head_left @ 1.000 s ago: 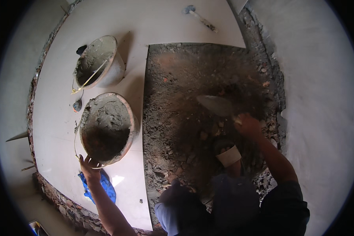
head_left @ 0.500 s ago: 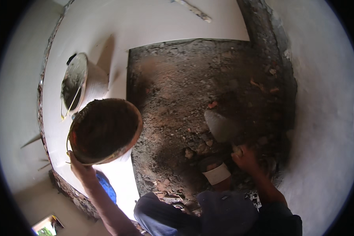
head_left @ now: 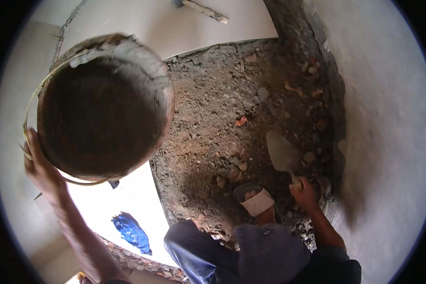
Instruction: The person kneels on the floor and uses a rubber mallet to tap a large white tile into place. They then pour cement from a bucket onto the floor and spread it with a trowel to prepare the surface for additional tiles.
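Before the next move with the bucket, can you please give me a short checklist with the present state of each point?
1. Left hand has a grip on the bucket rim: ok.
2. Bucket lifted off the floor: ok.
3. How much is in the bucket: cannot tell, inside is dark.
4. Right hand holds the trowel: ok.
5. Rubble patch level: not ok, stones lie about.
6. Sandalled foot out of the patch: not ok.

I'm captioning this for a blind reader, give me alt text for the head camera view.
A person's left hand lifts a mortar-crusted bucket by its rim while the right hand holds a trowel over a rubble-strewn floor patch. A sandalled foot rests on the rubble; a blue cloth lies on pale tile.
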### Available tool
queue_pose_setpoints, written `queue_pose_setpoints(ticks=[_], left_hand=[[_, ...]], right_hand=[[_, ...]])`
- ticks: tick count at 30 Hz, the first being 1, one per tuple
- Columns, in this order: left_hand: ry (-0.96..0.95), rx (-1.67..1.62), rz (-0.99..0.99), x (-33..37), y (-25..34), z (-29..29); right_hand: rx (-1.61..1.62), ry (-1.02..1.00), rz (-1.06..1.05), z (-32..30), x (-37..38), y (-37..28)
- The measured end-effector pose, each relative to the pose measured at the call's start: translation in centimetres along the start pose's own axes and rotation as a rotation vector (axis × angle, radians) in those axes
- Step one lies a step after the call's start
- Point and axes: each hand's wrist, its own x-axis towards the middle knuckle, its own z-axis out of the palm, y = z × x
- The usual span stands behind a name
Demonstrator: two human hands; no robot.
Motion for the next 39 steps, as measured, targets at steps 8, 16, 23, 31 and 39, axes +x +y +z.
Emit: queue_pose_setpoints(ticks=[8,16,23,31,39], left_hand=[[-0.624,0.045,0.206,-23.9,3.8,22.6],[-0.489,-0.157,0.112,-29.6,6.3,25.9],[-0.502,-0.260,0.128,-26.9,6.1,24.9],[-0.215,-0.222,-0.138,-28.5,7.1,25.0],[-0.128,-1.308,-1.231,-26.0,13.1,22.9]], right_hand=[[-0.019,0.131,-0.028,1.1,0.9,1.0],[-0.137,0.267,-0.258,1.2,2.0,-5.2],[-0.125,0.067,-0.117,2.2,4.8,-8.4],[0.081,0.192,-0.350,5.2,15.1,-16.2],[0.293,-0.193,-0.845,8.3,29.2,-39.5]])
